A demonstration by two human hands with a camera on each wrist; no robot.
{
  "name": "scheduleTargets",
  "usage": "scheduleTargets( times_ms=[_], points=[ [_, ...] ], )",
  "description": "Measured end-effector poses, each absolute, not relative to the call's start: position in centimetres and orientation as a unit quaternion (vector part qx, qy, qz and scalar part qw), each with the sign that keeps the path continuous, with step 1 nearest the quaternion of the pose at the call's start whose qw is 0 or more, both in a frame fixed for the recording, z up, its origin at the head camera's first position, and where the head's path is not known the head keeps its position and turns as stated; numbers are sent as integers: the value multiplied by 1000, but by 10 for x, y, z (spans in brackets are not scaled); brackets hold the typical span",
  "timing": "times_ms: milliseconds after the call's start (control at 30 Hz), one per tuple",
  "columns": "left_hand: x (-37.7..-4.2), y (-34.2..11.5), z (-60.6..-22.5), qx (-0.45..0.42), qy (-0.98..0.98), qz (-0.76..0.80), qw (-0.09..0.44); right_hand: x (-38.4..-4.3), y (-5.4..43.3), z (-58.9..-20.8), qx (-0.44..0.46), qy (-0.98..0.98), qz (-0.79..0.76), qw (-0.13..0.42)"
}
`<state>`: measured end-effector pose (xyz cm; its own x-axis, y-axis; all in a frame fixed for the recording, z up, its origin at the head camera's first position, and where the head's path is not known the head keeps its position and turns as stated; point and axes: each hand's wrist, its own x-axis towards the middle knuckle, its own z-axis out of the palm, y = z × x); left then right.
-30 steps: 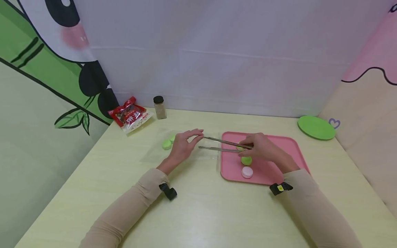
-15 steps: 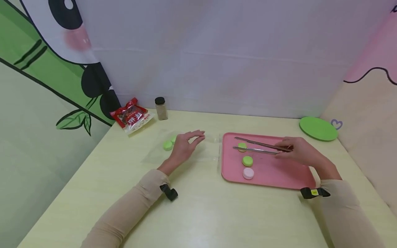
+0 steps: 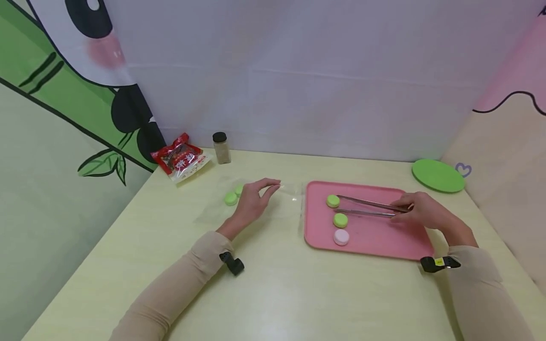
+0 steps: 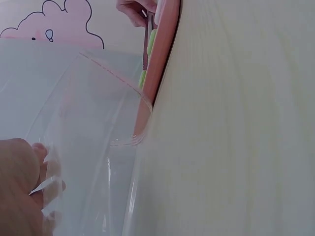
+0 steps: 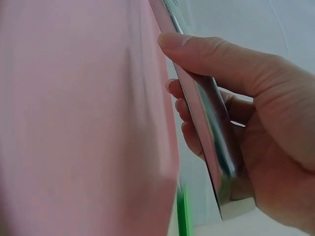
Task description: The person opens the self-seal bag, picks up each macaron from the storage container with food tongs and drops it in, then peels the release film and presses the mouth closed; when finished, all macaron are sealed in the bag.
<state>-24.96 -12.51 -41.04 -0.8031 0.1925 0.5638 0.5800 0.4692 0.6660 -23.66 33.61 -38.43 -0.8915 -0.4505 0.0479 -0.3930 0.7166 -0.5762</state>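
Note:
My left hand [image 3: 251, 204] pinches the upper edge of a clear plastic bag [image 4: 83, 132], whose mouth faces the tray. Two green macarons [image 3: 231, 198] lie inside it, one partly behind the hand. My right hand [image 3: 420, 209] grips metal tongs [image 5: 211, 128] between thumb and fingers. The tongs' spread tips point left, close beside the far green macaron [image 3: 333, 201] on the pink tray [image 3: 379, 244]; whether they touch it I cannot tell. Nearer to me on the tray are another green macaron [image 3: 340, 220] and a pale pink macaron [image 3: 341, 237].
A red and white snack packet [image 3: 181, 158] and a black-capped jar [image 3: 221, 148] stand at the back left of the table [image 3: 264, 293]. At the back right lies a green plate [image 3: 438, 175]. A printed cloth [image 3: 298, 109] hangs behind the table.
My right hand has drawn the tongs rightward from the bag's mouth to over the tray. Their tips are now beside the far green macaron. The left hand keeps its place on the bag.

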Motion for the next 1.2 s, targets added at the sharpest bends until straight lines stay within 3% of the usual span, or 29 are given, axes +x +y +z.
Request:
scheduleTargets(
  times_ms=[233,800,1200],
  points=[
    [-248,-125,-410,-235,-831,-458,211,-240,327,-391,-231,927,-292,44],
    [-248,-123,-409,-237,-833,-452,211,-241,321,-400,-305,911,-275,-37],
    [-248,-124,-410,-231,-831,-461,206,-237,306,-384,-309,899,-310,-19]
  ],
)
